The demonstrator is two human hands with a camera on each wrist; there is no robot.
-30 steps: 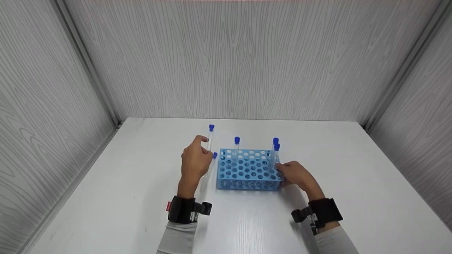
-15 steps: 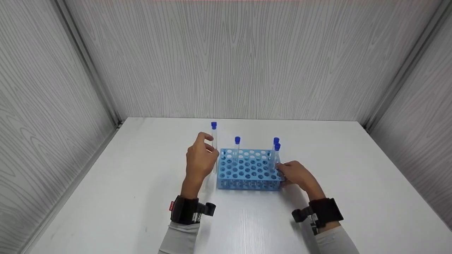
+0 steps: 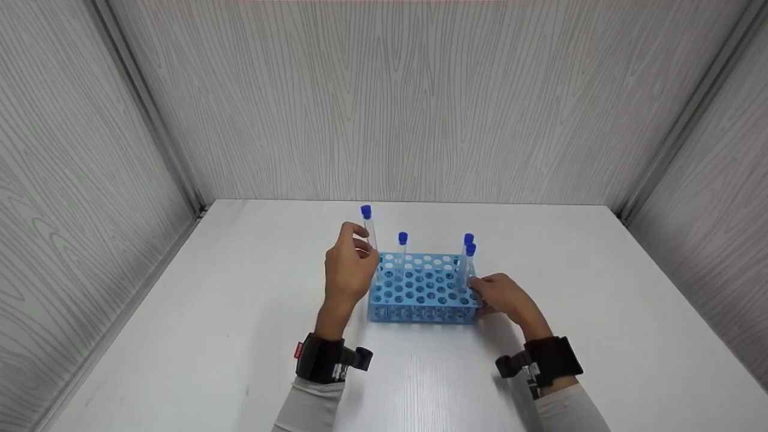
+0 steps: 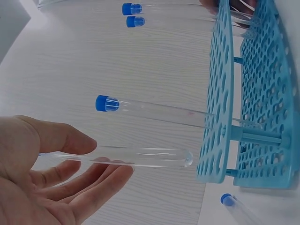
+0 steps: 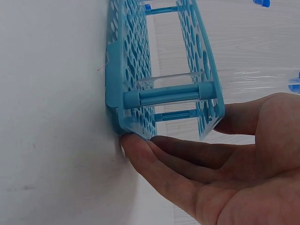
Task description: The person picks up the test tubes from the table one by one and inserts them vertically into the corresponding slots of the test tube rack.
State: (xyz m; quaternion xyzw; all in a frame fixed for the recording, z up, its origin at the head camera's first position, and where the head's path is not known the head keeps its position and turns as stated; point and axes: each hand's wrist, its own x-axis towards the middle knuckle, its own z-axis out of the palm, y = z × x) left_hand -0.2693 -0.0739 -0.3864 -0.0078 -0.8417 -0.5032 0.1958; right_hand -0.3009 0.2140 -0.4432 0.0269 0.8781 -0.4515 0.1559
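A clear test tube (image 4: 159,157) with a blue cap is pinched between thumb and fingers of my left hand (image 3: 349,269). Its rounded bottom points at the top plate of the blue test tube rack (image 4: 220,108), a small gap away in the left wrist view. From the head, the tube leans slightly over the rack's left end. My right hand (image 3: 503,295) grips the right end of the rack, thumb at the top plate and fingers at the base (image 5: 140,150). One capped tube (image 3: 402,252) stands towards the rack's left; two more capped tubes (image 3: 470,258) stand near its right end.
Another blue-capped tube (image 4: 229,200) lies on the table beside the rack's left end, seen in the left wrist view. A white table (image 3: 240,264) carries everything, with grained grey panels (image 3: 390,108) at its back and sides.
My left hand has moved right with the tube, from beside the rack to over its left end. The tube now leans its cap leftward. My right hand and the rack stay put.
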